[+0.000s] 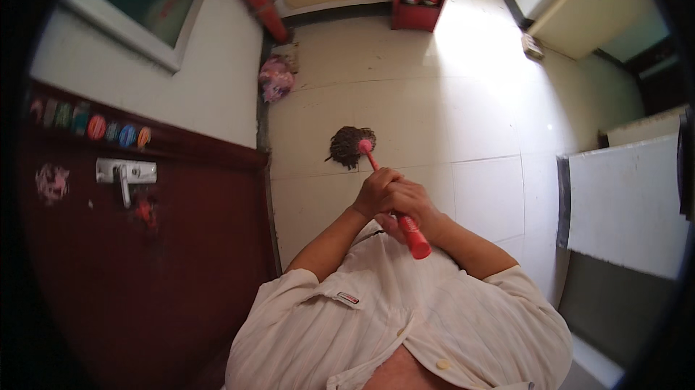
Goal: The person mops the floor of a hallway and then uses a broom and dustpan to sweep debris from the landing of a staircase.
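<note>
Both my hands grip the red handle of a mop close together in front of my body. My left hand comes from the left of the picture and closes around the shaft, touching my right hand, which is nearer the handle's thick end. The shaft slants away to a pink socket, and the dark brown string mop head lies spread on the beige tiled floor. The fingers beneath the handle are partly hidden.
At the left is a dark red door with a metal lever handle. A pink plastic bag sits by the wall below a red pipe. A red cabinet stands at the far wall; a white panel stands right.
</note>
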The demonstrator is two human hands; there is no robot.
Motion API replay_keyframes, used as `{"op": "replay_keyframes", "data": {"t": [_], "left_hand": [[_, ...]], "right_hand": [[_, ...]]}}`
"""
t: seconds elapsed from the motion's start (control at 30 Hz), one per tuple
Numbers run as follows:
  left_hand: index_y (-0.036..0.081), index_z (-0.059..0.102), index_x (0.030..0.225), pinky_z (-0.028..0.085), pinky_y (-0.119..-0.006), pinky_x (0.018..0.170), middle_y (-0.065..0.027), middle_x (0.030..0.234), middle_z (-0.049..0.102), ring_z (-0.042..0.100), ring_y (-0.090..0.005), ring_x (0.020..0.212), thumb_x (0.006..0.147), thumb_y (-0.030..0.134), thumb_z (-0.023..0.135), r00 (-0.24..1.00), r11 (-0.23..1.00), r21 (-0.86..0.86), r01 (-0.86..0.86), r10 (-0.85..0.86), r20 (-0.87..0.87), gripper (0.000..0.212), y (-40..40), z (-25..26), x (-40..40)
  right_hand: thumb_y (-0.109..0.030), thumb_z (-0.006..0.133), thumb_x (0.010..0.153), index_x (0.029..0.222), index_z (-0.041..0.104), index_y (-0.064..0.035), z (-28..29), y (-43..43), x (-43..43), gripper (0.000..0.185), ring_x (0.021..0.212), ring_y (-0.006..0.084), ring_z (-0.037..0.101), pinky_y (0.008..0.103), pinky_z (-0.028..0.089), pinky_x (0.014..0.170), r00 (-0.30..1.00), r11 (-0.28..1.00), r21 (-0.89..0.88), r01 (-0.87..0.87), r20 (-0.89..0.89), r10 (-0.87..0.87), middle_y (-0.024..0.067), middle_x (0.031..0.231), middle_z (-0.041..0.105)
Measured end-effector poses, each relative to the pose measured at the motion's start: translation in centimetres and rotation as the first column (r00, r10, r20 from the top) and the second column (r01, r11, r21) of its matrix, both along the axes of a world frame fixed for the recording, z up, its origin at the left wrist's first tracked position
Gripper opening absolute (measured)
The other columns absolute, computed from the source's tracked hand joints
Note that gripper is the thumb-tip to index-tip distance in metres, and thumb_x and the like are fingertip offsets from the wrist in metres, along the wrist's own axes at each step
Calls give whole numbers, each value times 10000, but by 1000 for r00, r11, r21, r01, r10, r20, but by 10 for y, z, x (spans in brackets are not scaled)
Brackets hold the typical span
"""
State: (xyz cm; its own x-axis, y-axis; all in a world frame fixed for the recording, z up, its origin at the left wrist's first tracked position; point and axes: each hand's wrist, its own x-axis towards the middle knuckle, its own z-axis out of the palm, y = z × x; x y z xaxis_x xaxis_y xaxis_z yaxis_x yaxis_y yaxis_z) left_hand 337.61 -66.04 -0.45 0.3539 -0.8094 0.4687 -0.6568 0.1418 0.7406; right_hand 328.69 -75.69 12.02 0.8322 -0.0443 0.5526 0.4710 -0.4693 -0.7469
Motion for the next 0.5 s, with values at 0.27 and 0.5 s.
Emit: {"op": "replay_keyframes", "data": {"t": [0.27, 0.5], "left_hand": [[71, 581, 856, 490, -399, 692, -96, 808, 587, 592, -316, 771, 716, 160, 630, 987, 989, 114, 96, -80, -136, 173, -7, -19, 9], [68, 577, 828, 492, -403, 652, -116, 761, 621, 608, -326, 723, 723, 77, 622, 985, 976, 194, 97, -66, -161, 115, -20, -72, 20]], "right_hand": [[-56, 678, 712, 800, 531, -82, 4, 0, -15, 174, 699, 259, 567, 363, 437, 630, 985, 995, 19, 98, -145, -94, 61, 762, 552], [-30, 678, 729, 833, 563, -78, 11, 5, -26, 162, 764, 268, 575, 361, 453, 656, 955, 971, 109, 214, -231, -185, 72, 829, 564]]}}
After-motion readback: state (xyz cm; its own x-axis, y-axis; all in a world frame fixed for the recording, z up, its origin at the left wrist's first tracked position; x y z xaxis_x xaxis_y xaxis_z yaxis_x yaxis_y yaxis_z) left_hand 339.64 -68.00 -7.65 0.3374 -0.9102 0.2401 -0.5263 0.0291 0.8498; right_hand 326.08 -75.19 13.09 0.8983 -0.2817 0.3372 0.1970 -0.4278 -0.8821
